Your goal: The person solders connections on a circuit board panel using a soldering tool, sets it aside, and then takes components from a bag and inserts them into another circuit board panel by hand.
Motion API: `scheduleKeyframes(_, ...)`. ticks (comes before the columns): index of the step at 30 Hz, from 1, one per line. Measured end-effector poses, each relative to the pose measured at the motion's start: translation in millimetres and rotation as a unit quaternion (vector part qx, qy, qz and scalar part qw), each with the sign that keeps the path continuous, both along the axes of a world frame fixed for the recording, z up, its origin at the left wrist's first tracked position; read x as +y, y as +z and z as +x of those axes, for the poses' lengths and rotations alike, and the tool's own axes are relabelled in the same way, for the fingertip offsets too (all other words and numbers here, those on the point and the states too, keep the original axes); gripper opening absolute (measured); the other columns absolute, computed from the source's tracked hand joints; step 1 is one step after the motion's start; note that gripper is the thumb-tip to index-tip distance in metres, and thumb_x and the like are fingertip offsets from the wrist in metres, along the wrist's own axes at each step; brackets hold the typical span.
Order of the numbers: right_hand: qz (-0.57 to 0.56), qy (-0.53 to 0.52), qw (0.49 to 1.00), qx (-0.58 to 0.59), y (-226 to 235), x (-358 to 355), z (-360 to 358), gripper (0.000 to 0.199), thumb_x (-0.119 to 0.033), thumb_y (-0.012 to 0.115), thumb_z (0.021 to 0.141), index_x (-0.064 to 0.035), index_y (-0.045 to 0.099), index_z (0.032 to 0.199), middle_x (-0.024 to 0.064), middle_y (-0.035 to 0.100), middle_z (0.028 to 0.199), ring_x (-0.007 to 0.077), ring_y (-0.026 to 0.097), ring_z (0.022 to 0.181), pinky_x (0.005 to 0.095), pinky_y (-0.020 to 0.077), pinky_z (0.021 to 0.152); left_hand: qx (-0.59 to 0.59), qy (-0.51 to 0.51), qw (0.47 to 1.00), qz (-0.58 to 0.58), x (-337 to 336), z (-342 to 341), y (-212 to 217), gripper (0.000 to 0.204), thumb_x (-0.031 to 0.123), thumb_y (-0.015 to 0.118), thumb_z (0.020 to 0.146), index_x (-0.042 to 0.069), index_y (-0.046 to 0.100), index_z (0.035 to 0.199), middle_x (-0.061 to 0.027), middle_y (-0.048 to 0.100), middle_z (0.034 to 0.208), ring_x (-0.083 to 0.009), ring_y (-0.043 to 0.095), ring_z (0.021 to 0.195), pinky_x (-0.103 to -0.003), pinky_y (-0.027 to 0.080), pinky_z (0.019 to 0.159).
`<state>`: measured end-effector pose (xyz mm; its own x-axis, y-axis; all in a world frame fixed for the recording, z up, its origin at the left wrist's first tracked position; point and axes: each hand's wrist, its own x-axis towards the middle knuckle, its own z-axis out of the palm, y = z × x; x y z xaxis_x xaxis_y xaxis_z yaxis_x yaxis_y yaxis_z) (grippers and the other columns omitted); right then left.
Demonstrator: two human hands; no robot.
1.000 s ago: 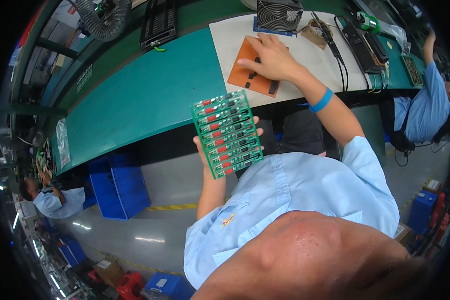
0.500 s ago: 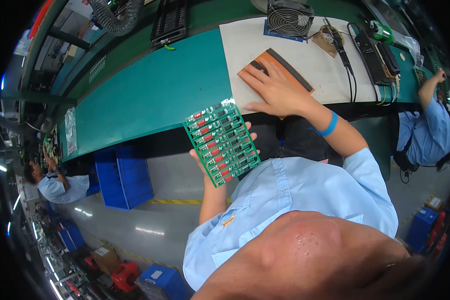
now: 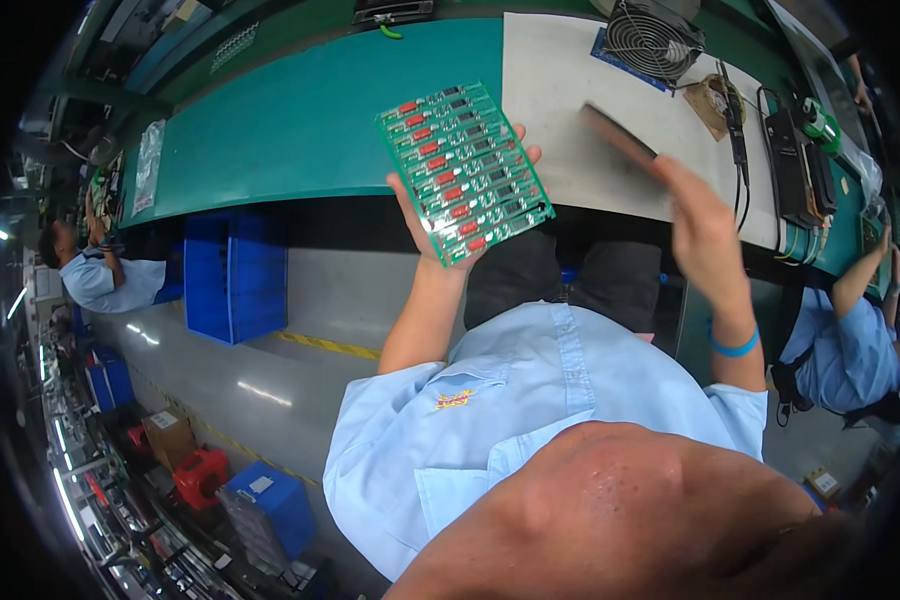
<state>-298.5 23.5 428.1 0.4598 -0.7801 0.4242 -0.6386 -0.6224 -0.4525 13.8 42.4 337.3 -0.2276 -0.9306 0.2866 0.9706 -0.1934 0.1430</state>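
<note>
A green circuit board panel [image 3: 467, 175], with rows of red and dark components, lies tilted across my left hand [image 3: 420, 222]. My thumb shows at its left edge and fingertips curl round its right edge; the panel hides the palm. Over the white mat, my right hand [image 3: 705, 225] grips the near end of a flat brownish board with a dark edge strip [image 3: 620, 138]. That board is seen nearly edge-on and blurred by motion, apart from the panel.
A green bench mat [image 3: 300, 120] and a white mat [image 3: 550, 110] cover the bench. At the back right stand a fan [image 3: 655, 45], a soldering iron [image 3: 736, 115] and a black box [image 3: 795, 165]. A blue bin [image 3: 232, 275] stands below; co-workers sit at both sides.
My right hand has lifted the orange-brown board off the white mat and turned it edge-on, moving to the right. My left hand has raised the circuit board panel forward over the bench.
</note>
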Motion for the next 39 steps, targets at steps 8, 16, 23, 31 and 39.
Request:
scheduleKeyframes(8,0.155,-0.053,0.922,-0.351,12,-15,-15,0.047,-0.002,0.068,0.100,0.0031,0.053,0.145,0.0165,0.075,0.118,0.0192,0.071,0.103,0.0266,0.0531,0.095,-0.068,0.016,0.998,-0.002,-20,-26,10,0.105,0.083,0.055,0.091,0.023,0.022,0.170,-0.0242,0.033,0.169,-0.0467,0.042,0.150,-0.064,0.040,0.119)
scheduleKeyframes(16,0.389,0.033,0.798,-0.459,-24,-44,5,0.058,-0.004,0.077,0.094,0.0055,0.050,0.145,0.0222,0.071,0.126,0.0236,0.073,0.101,0.0257,0.0560,0.093,0.151,-0.078,0.985,-0.023,-21,-49,-19,0.090,0.075,0.055,0.098,0.023,0.032,0.167,-0.0165,0.048,0.162,-0.0389,0.053,0.144,-0.059,0.045,0.117)
scheduleKeyframes(23,0.418,0.001,0.809,-0.414,-22,-36,47,0.066,-0.004,0.082,0.089,0.0070,0.048,0.145,0.0236,0.070,0.125,0.0260,0.074,0.101,0.0307,0.0581,0.097,-0.155,0.027,0.988,0.007,-17,-58,-15,0.075,0.067,0.056,0.102,0.022,0.043,0.161,-0.0112,0.058,0.154,-0.0327,0.058,0.139,-0.055,0.047,0.116)
scheduleKeyframes(31,0.426,0.004,0.800,-0.424,-41,-39,43,0.066,-0.008,0.085,0.087,0.0074,0.052,0.143,0.0237,0.071,0.124,0.0271,0.073,0.105,0.0318,0.0587,0.096,-0.188,0.024,0.982,-0.006,-21,-66,-16,0.070,0.064,0.054,0.105,0.022,0.045,0.160,-0.0095,0.058,0.155,-0.0290,0.060,0.136,-0.052,0.046,0.114)
scheduleKeyframes(39,0.454,0.021,0.791,-0.410,-44,-47,31,0.061,-0.010,0.083,0.090,0.0030,0.056,0.143,0.0187,0.074,0.121,0.0221,0.072,0.103,0.0291,0.0559,0.094,-0.252,0.041,0.965,-0.059,-25,-74,6,0.068,0.064,0.048,0.107,0.025,0.041,0.162,-0.0065,0.057,0.156,-0.0270,0.060,0.137,-0.052,0.046,0.114)
